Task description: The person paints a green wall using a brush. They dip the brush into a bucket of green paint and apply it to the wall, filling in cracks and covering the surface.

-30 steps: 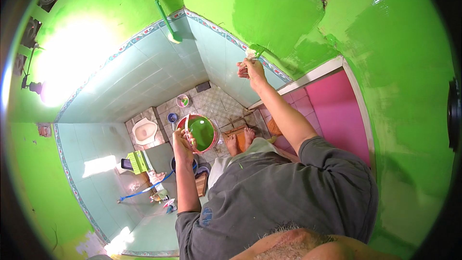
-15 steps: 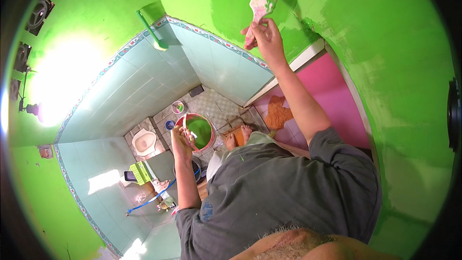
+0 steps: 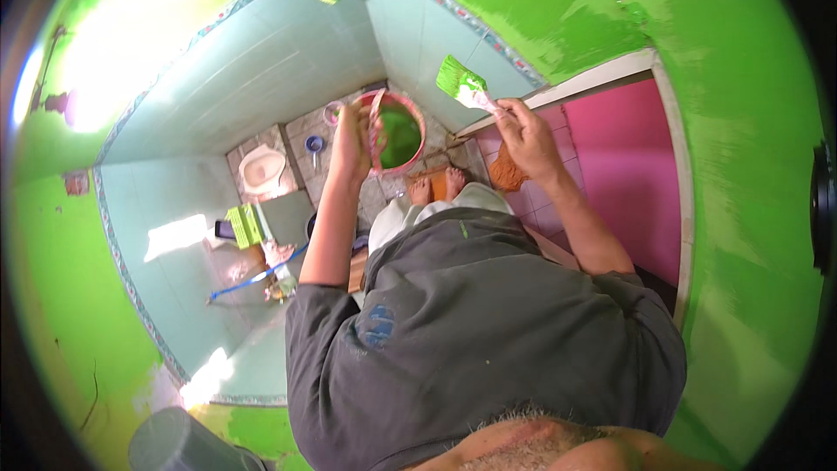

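A paintbrush with a pale handle and bristles coated in bright green paint is gripped by my right hand. Its bristles are off the wall and point up and left, to the right of the bucket's opening. My left hand is closed on the handle of a pink bucket, at its left side. Green paint shows inside the bucket. The green wall above the tiles has patches of darker and lighter paint.
Below are my bare feet on an orange mat and a squat toilet. A blue dipper and a lime-green basket lie left. An orange cloth is by the pink doorway; a grey bucket stands lower left.
My right hand has brought the paintbrush away from the wall, down toward the bucket. My left hand stays on the bucket handle. The view has tilted downward.
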A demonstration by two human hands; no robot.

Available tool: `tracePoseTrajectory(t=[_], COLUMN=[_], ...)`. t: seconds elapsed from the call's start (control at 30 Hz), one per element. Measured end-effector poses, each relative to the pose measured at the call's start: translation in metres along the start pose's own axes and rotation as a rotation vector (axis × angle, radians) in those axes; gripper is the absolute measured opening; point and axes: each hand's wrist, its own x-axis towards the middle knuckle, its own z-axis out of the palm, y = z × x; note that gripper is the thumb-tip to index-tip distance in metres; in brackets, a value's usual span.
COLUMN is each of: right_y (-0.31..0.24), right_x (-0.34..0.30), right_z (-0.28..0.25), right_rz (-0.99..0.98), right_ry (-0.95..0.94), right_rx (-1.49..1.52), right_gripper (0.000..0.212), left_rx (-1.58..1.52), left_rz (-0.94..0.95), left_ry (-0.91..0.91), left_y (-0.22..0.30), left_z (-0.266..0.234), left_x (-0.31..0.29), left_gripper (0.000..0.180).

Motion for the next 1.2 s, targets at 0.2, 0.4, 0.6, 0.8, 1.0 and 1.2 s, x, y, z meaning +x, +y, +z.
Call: tracePoseTrajectory(t=[0.2, 0.4, 0.6, 0.8, 1.0, 1.2], right_y=[-0.055, -0.033, 0.018, 0.004, -0.009, -0.011], right_x=[0.014, 0.062, 0.087, 0.090, 0.087, 0.091], right_z=[0.000, 0.073, 0.136, 0.144, 0.107, 0.052], right_rz=[-0.299, -0.516, -0.633, -0.403, -0.431, -0.121], right_ry=[-0.228, -0.273, -0.263, -0.562, -0.423, -0.332], right_rx=[-0.425, -0.632, -0.630, -0.926, -0.706, -0.263], right_gripper=[0.018, 0.012, 0.014, 0.014, 0.019, 0.028], left_rx=[0.075, 0.097, 0.109, 0.081, 0.057, 0.018], left_rz=[-0.065, -0.061, -0.059, -0.059, -0.059, -0.031], left_ry=[-0.079, -0.178, -0.207, -0.244, -0.158, -0.180], left_y=[0.030, 0.049, 0.059, 0.056, 0.056, 0.058], left_z=[0.029, 0.062, 0.073, 0.071, 0.071, 0.058], left_x=[0.000, -0.005, -0.016, -0.019, -0.018, -0.007], left_gripper=[0.048, 0.051, 0.051, 0.051, 0.051, 0.053])
